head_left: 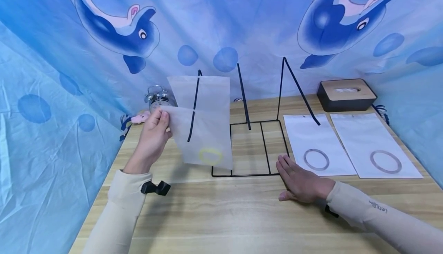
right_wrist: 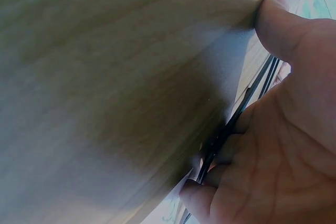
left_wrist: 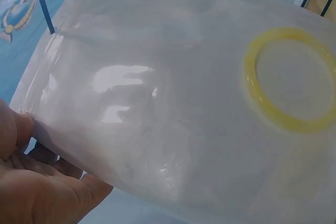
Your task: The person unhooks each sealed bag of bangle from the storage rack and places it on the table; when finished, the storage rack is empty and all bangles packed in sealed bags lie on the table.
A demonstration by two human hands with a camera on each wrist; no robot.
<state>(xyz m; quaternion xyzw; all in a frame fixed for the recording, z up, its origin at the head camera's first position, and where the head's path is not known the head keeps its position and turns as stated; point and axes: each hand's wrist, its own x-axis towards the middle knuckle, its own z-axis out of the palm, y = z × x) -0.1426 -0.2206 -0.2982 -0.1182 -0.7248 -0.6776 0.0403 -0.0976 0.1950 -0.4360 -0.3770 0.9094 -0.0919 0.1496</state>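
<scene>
My left hand [head_left: 149, 141] pinches the top left corner of a translucent white bag [head_left: 207, 131], thumb in front. A yellow ring [left_wrist: 252, 80] shows in its lower part. The left prong of a black wire rack [head_left: 238, 175] passes through a small hole near this bag's top edge. Behind it, another white bag [head_left: 216, 92] hangs farther back along the same prong. My right hand [head_left: 300, 181] rests at the rack's front right corner, its fingers extended over the base wire and its thumb on the table. In the right wrist view, the black wire [right_wrist: 239, 111] runs under the fingers.
Two white bags [head_left: 311, 135] with grey ring shapes lie right of the rack. Behind them stands a tissue box [head_left: 346, 104]. An alarm clock [head_left: 157, 98] and a pink item [head_left: 140, 117] sit back left. The rack's middle and right prongs [head_left: 300, 88] stick up toward me.
</scene>
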